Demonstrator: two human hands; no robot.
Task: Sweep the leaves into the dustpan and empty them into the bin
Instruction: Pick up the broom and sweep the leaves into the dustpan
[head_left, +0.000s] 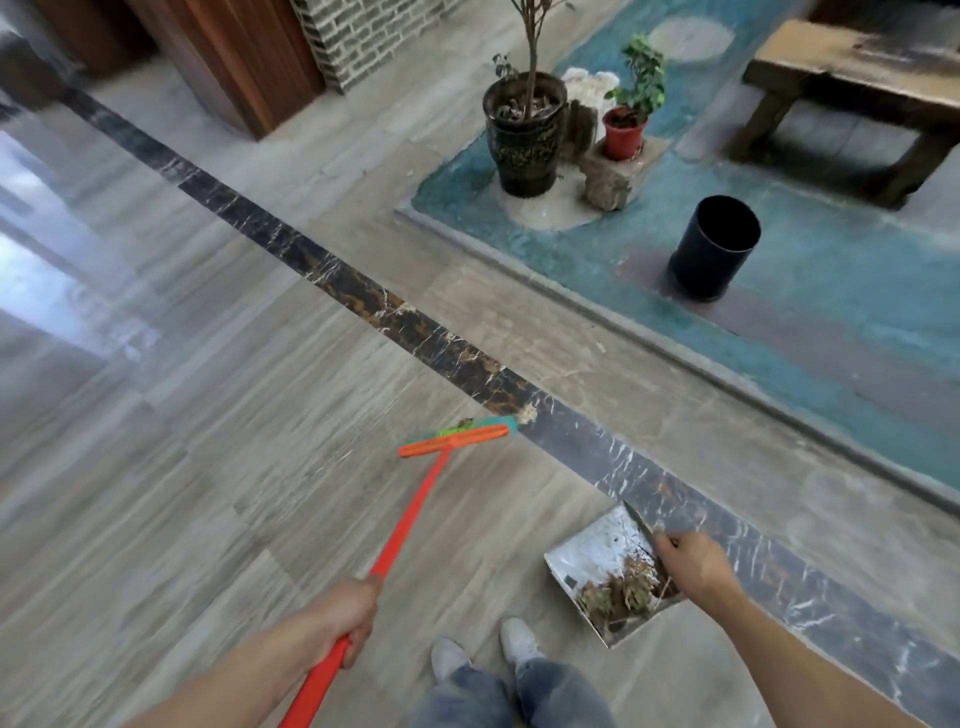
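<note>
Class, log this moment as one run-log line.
left hand: grips broom | right hand: holds dustpan | leaves: in pan | bin: upright, apart

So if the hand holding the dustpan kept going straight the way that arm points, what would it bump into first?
Probably nothing soon. The right hand points up and left over the dustpan, then along bare floor toward the big dark plant pot. Depth is hard to judge.

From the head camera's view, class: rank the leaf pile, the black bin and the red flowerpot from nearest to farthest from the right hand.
1. Leaf pile: in the dustpan, just left of the right hand.
2. Black bin: ahead, on the blue floor.
3. Red flowerpot: farther back, on a stone.
</note>
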